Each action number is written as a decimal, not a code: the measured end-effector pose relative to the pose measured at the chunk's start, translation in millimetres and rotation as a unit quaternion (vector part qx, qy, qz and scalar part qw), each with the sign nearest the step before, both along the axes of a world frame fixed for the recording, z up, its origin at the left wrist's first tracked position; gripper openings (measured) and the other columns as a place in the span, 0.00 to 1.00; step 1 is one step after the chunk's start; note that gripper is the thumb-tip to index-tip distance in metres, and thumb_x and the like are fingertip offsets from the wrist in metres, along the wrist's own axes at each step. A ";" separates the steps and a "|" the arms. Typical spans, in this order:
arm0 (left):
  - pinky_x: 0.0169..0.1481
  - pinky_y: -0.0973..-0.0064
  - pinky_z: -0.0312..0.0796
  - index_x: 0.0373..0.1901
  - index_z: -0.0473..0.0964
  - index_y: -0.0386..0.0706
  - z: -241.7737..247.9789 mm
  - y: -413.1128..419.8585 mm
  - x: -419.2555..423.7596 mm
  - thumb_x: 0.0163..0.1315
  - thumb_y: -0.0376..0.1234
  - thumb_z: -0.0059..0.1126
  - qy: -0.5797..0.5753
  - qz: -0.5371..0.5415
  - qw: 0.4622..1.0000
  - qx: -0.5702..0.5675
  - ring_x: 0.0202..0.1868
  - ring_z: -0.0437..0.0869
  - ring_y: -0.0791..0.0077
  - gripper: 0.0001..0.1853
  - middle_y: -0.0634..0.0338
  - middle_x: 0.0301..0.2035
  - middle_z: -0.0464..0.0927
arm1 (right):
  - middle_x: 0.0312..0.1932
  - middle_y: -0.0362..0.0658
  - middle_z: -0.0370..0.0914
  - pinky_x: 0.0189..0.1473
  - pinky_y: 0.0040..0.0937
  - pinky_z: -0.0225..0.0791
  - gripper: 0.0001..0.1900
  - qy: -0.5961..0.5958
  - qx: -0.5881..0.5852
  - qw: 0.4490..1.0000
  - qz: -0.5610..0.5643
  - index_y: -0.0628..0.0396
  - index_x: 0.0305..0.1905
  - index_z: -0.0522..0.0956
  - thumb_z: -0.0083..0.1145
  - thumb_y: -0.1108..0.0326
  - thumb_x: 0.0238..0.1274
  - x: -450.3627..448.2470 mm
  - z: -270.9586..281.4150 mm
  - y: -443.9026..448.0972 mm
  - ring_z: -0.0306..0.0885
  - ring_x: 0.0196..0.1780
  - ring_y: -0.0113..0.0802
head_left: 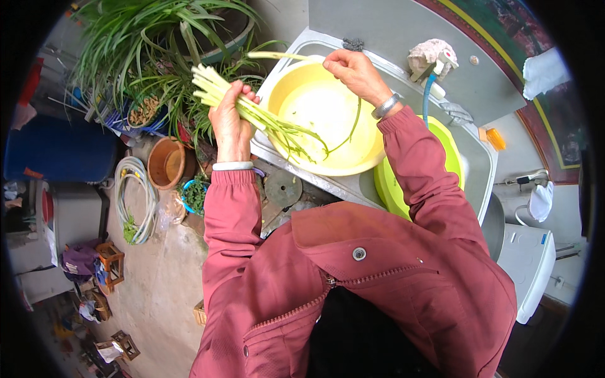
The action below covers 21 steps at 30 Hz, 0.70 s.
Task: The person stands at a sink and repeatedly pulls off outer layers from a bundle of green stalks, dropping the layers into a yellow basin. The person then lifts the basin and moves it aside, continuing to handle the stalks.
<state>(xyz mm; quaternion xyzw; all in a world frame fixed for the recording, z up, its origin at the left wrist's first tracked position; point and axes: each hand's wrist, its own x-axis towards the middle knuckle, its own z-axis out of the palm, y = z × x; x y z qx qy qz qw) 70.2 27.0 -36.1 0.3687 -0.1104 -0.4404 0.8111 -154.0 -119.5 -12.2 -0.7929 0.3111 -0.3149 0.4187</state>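
My left hand [232,115] grips a bunch of pale green stalks [208,87], their cut white ends up at the left and their thin green ends hanging over a yellow plastic basin [373,163]. Above the basin's far rim, my right hand [352,71] pinches a single stalk [279,55]. Its pale end points left, and a thin green stem hangs below the hand into the basin. The basin seems to hold water, though glare hides much of its inside. It rests on a metal sink [340,186].
Right of the yellow basin stands a lime green basin [394,184], with a blue hose [427,99] running down beside it from the tap. Potted leafy plants [156,42] crowd the left. A brown pot [166,163] and a coiled hose [137,198] are on the floor.
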 end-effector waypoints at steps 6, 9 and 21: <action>0.44 0.73 0.79 0.40 0.74 0.35 17.7 -2.2 -12.9 0.60 0.26 0.62 -0.179 -0.010 0.984 0.008 0.45 0.86 0.61 0.09 0.44 0.44 0.82 | 0.25 0.39 0.76 0.33 0.27 0.67 0.15 0.030 -0.038 0.994 0.100 0.64 0.42 0.80 0.55 0.60 0.67 -1.1 5.5 4.3 0.71 0.30 0.26; 0.44 0.76 0.77 0.39 0.76 0.35 18.3 -1.5 -11.8 0.60 0.26 0.62 -0.223 -0.008 0.973 0.057 0.43 0.86 0.67 0.07 0.49 0.45 0.83 | 0.25 0.39 0.76 0.33 0.28 0.67 0.15 0.058 -0.062 0.989 0.120 0.63 0.42 0.80 0.55 0.59 0.68 -3.0 16.0 5.0 0.71 0.30 0.25; 0.41 0.79 0.74 0.38 0.80 0.36 11.2 -3.2 -23.1 0.58 0.24 0.66 -0.322 -0.101 0.938 0.079 0.34 0.81 0.79 0.07 0.61 0.34 0.83 | 0.21 0.31 0.69 0.23 0.18 0.56 0.16 0.006 0.162 0.967 0.196 0.57 0.38 0.80 0.53 0.54 0.71 -8.1 35.9 13.4 0.61 0.22 0.16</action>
